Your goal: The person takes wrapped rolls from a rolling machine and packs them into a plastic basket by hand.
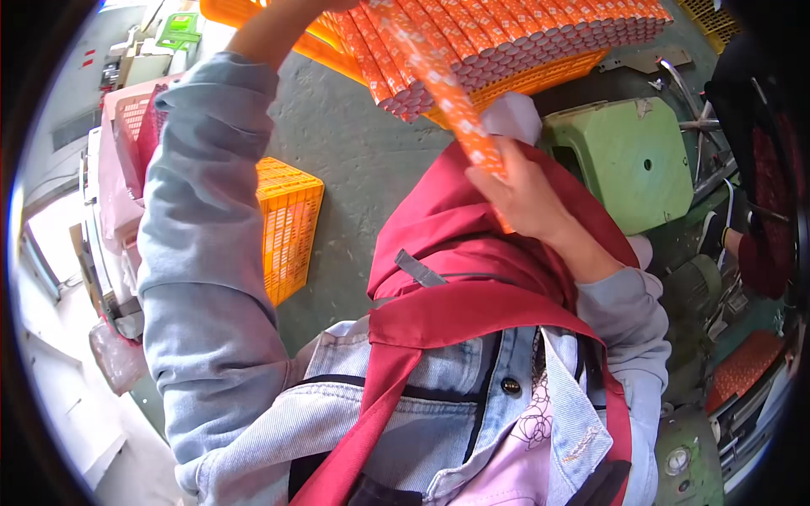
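A long orange paper tube (450, 94) with a white flower pattern slants from the top edge down towards my lap. Around its lower end the fingers of my right hand (527, 196) are closed, and a bit of the tube shows below them. My left hand (339, 3) is cut off by the top edge, close to the tube's upper part; its fingers are hidden. Just beyond, a stack of matching tubes (506, 29) lies in rows with its round ends towards me. The red apron (472, 244) covers my lap under my right hand.
An orange crate (527, 83) holds the stack. Another orange crate (291, 223) stands on the floor to the left. A green stool (620, 169) is on the right. Beyond it, a person's dark shoe (711, 234) and metal bars (679, 88) are visible.
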A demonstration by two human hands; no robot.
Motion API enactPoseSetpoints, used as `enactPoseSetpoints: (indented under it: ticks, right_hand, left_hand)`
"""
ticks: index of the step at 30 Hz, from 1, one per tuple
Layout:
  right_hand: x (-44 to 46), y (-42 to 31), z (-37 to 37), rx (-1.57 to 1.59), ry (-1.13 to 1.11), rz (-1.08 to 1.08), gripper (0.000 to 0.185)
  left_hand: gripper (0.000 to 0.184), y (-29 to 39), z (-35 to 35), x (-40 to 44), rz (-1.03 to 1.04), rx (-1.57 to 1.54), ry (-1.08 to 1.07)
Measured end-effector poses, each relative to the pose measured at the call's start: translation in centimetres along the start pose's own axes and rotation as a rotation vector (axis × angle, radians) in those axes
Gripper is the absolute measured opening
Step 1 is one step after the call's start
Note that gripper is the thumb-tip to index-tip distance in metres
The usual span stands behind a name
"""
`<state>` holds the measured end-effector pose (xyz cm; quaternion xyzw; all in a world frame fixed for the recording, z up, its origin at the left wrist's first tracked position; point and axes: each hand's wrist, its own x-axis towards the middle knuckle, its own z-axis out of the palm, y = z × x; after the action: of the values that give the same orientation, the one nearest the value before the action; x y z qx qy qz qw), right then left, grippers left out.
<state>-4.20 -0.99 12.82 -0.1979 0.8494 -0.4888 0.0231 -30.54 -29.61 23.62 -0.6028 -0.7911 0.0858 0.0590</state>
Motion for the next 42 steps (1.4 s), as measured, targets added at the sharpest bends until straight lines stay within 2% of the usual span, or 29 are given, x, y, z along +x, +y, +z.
enactPoseSetpoints:
  ticks: [1, 2, 4, 6, 8, 9, 12, 15, 21, 27, 30, 31, 34, 35, 38, 42]
  right_hand:
    - [1.6, -1.2, 0.4, 0.544, -0.177, 0.227, 0.035]
    - [2.7, -2.0, 0.9, 1.091, -0.360, 0.456, 0.037]
    - [4.6, -1.5, 2.1, 1.214, -0.411, 0.524, 0.037]
    - [6.3, -0.9, 3.5, 1.435, -0.527, 0.677, 0.038]
    - [7.7, -0.3, 5.8, 1.463, -0.522, 0.669, 0.039]
    - [8.0, 0.0, 7.1, 1.487, -0.515, 0.673, 0.039]
    - [9.3, 0.3, 9.7, 1.528, -0.489, 0.693, 0.040]
    - [10.0, 0.4, 11.1, 1.556, -0.449, 0.727, 0.041]
    - [11.1, 1.2, 12.6, 1.492, -0.469, 0.772, 0.039]
    - [11.3, 1.3, 12.0, 1.321, -0.488, 0.845, 0.043]
    - [7.9, 2.5, 13.6, 0.729, -0.318, 0.458, 0.042]
    - [7.5, 2.0, 13.1, 0.728, -0.323, 0.455, 0.042]
    - [6.7, 0.6, 10.9, 0.267, -0.100, 0.149, 0.043]
    - [6.6, 0.6, 10.8, 0.268, -0.098, 0.145, 0.043]
    - [6.7, 1.4, 11.0, 0.163, -0.009, -0.108, 0.050]
    - [8.5, 1.5, 10.4, 0.007, 0.016, -0.202, 0.056]
  left_hand:
    - [0.023, -0.1, 1.0, -0.4, 0.001, 0.005, -0.010]
    - [0.023, 1.1, 1.1, -0.2, -0.147, 0.065, -0.242]
    - [0.024, 2.7, 1.7, -0.3, -0.443, 0.193, -0.697]
    - [0.023, 3.7, 4.0, -1.9, -0.480, 0.209, -0.674]
    - [0.021, 3.9, 6.3, -3.4, -0.543, 0.253, -0.606]
    - [0.021, 4.2, 6.7, -3.8, -0.537, 0.249, -0.618]
    - [0.022, 4.9, 7.5, -4.6, -0.534, 0.363, -0.482]
    - [0.022, 5.5, 8.0, -4.1, -0.567, 0.327, -0.516]
    - [0.026, 6.2, 9.7, -4.3, -0.650, 0.265, -0.610]
    - [0.030, 6.1, 11.4, -4.9, -0.709, 0.270, -0.536]
    - [0.031, 5.9, 11.5, -4.8, -0.761, 0.251, -0.493]
    - [0.031, 5.9, 11.6, -4.8, -0.790, 0.216, -0.464]
    - [0.033, 5.8, 11.8, -4.9, -0.843, 0.161, -0.453]
    - [0.035, 5.7, 11.7, -4.9, -0.862, 0.137, -0.470]
    - [0.039, 4.6, 12.1, -5.4, -0.903, 0.084, -0.483]
    - [0.040, 2.7, 13.1, -5.2, -0.972, -0.007, -0.469]
